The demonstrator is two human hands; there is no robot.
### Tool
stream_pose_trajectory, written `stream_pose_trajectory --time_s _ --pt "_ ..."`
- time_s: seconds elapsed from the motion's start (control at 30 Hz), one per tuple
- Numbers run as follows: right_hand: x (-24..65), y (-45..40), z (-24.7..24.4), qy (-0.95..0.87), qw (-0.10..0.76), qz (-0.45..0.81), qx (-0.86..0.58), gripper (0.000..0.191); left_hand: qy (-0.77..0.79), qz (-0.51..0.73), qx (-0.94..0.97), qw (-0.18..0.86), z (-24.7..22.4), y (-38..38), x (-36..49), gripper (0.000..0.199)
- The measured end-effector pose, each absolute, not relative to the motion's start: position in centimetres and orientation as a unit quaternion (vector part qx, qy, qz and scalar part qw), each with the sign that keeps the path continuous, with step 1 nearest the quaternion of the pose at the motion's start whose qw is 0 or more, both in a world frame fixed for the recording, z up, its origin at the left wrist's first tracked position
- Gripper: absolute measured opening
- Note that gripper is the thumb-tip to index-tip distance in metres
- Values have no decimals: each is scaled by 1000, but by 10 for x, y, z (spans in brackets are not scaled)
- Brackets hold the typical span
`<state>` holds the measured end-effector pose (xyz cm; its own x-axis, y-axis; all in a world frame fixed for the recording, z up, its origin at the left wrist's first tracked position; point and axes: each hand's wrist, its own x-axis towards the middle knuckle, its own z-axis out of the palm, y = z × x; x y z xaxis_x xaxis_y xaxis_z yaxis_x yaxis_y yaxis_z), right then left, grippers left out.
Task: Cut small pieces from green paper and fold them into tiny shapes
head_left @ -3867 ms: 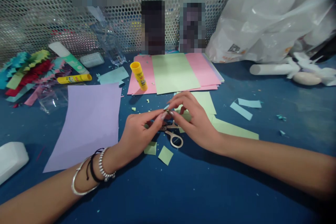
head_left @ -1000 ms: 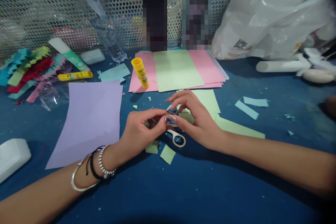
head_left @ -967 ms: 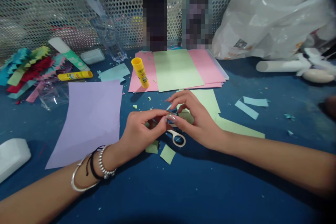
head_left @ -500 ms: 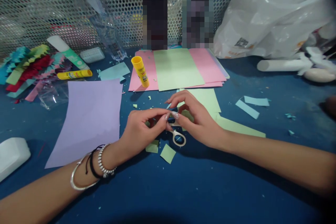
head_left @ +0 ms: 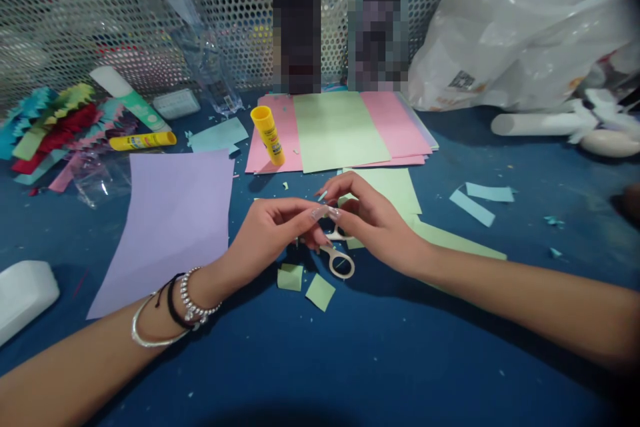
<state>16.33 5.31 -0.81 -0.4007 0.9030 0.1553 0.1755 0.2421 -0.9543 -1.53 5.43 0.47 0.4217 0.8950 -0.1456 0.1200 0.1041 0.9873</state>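
My left hand (head_left: 280, 230) and my right hand (head_left: 367, 217) meet over the table, thumbs and fingertips pinched together. Between the tips a tiny pale bit shows, too small and covered to name. Below the fingers lie scissors with white handles (head_left: 341, 264), their blades hidden by my left hand. Two small green paper squares rest nearer to me, one square (head_left: 321, 291) turned askew beside the other square (head_left: 289, 277). Partly under my right hand and forearm is a larger green sheet (head_left: 400, 190) with a green offcut (head_left: 460, 240).
A yellow glue stick (head_left: 269, 137) stands by stacked pink and green paper (head_left: 340, 133). A purple sheet (head_left: 170, 227) lies left, near a second glue stick (head_left: 143, 141) and a green-white tube (head_left: 131, 100). Blue strips (head_left: 473, 207) and a plastic bag (head_left: 505, 33) are on the right.
My left hand has shifted slightly up and its wrist has turned a little, uncovering more of the scissor handles. My right hand stays nearly in place.
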Motion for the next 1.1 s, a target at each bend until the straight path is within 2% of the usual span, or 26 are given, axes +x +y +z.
stream_pose_trajectory --time_s 0.17,0.37,0.5,0.93,1.1 --pt "164 53 -8 -683 392 483 -383 12 457 306 579 602 5 56 -14 22" --pt "164 50 -5 -714 399 434 -377 12 455 325 577 596 2 56 -13 31" --pt "162 49 -6 -709 400 414 -407 16 463 325 583 583 1 56 -13 31" --pt "163 50 -6 -714 405 406 -402 8 463 317 591 580 2 55 -13 30" --pt "161 49 -6 -724 404 395 -397 15 475 333 591 561 2 56 -12 32"
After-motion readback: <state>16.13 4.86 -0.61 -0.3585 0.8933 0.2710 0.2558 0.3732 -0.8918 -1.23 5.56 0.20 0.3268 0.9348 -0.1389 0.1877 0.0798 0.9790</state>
